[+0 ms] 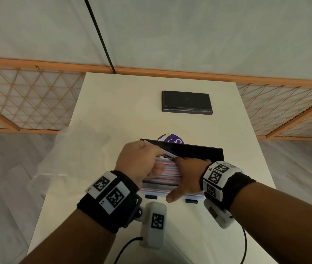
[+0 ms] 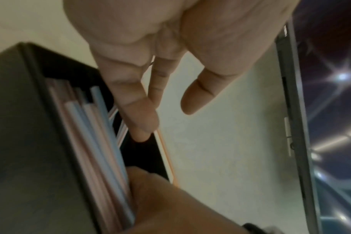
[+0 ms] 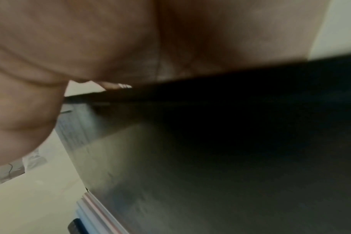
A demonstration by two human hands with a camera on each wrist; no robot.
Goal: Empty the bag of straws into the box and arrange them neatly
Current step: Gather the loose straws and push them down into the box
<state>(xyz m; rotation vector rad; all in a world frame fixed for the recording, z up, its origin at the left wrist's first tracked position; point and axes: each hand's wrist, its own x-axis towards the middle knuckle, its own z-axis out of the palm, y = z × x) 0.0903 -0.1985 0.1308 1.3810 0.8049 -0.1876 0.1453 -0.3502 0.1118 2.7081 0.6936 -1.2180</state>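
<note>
An open black box (image 1: 199,149) stands on the white table (image 1: 113,103), filled with pink, blue and white striped straws (image 1: 167,173). My left hand (image 1: 140,159) reaches into its left end. The fingers (image 2: 134,110) are fairly straight and touch the straws (image 2: 94,142), with the thumb held apart. My right hand (image 1: 191,174) lies palm down on the straws at the right, thumb outside the front wall. Its fingers are hidden, and only the palm (image 3: 110,39) over the dark box wall (image 3: 210,158) shows. The clear plastic bag (image 1: 69,153) lies crumpled to the left of the box.
The black lid (image 1: 186,101) lies flat farther back on the table. A round purple item (image 1: 170,140) sits just behind the box. A wooden lattice screen (image 1: 27,103) runs behind the table, and a thin black pole (image 1: 100,35) rises at the far edge.
</note>
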